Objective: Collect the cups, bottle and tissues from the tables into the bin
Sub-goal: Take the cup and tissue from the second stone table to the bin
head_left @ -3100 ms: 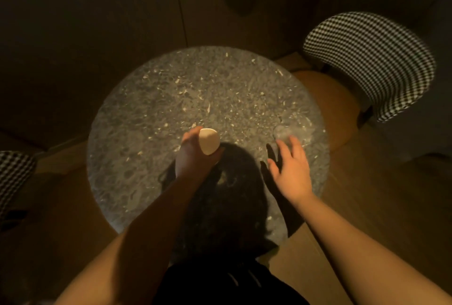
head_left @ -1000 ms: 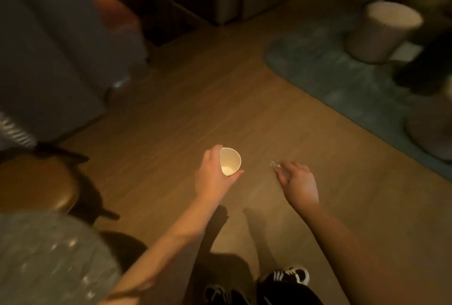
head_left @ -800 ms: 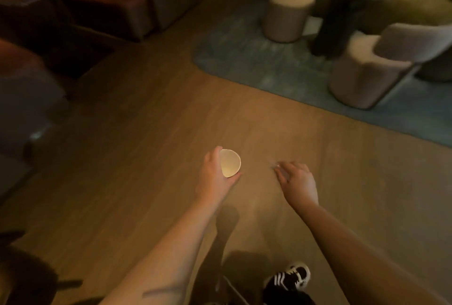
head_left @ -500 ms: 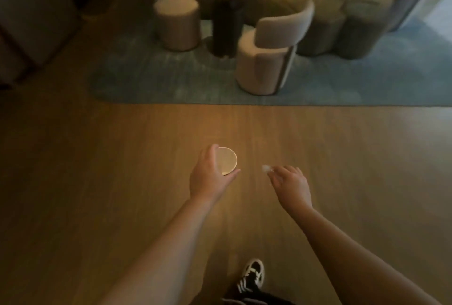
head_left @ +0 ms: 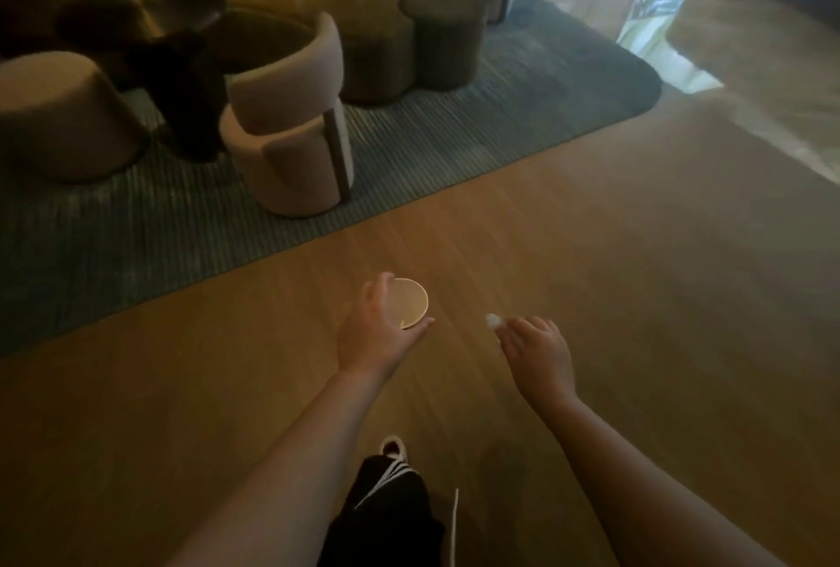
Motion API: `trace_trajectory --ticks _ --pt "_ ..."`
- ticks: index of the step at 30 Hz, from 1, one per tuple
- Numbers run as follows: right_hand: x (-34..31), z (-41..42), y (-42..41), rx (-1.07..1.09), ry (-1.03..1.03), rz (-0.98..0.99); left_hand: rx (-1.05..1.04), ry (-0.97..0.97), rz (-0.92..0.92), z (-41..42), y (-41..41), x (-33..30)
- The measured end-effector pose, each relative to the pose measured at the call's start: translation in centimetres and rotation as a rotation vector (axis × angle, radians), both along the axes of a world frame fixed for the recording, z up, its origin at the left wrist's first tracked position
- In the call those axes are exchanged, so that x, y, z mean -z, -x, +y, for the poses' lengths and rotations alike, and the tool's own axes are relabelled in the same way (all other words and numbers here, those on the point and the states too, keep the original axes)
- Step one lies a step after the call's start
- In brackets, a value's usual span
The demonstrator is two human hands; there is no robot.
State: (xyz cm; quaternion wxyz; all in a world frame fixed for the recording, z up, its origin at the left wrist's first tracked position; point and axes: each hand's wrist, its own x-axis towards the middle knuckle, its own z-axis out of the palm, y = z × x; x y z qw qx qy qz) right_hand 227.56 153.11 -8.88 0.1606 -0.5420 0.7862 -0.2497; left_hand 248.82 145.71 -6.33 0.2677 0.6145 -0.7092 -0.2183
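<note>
Gripped in the left hand [head_left: 379, 332], a pale paper cup [head_left: 411, 303] is held out over the wooden floor [head_left: 636, 293], fingers and thumb curled round its wall and its mouth turned toward the camera; whether anything lies inside cannot be told. Beside it, the right hand [head_left: 538, 355] pinches a small white scrap, apparently tissue [head_left: 492, 320], at its fingertips, clear of the cup. Ahead on a blue-grey rug [head_left: 409, 166] stand a rounded beige armchair [head_left: 291, 143], a round stool [head_left: 59, 116] and a sofa [head_left: 363, 7]. A black striped shoe [head_left: 393, 448] shows below.
</note>
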Motion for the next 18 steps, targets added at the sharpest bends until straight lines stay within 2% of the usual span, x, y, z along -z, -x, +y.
trace_trajectory --ticks 4,9,14,18 --pt "1.6 -6.9 4.3 0.061 0.003 0.0 0.123 -0.036 0.008 -8.4 5.6 1.9" --pt "2.8 -20.1 10.6 0.109 -0.003 0.003 0.208 -0.046 0.04 -22.8 12.6 3.2" --pt "0.7 -33.8 18.5 0.163 -0.017 0.036 0.264 -0.041 0.023 -37.3 19.9 1.5" --pt "-1.4 -41.6 24.9 0.228 -0.011 0.053 0.286 -0.042 -0.004 -46.5 26.3 0.0"
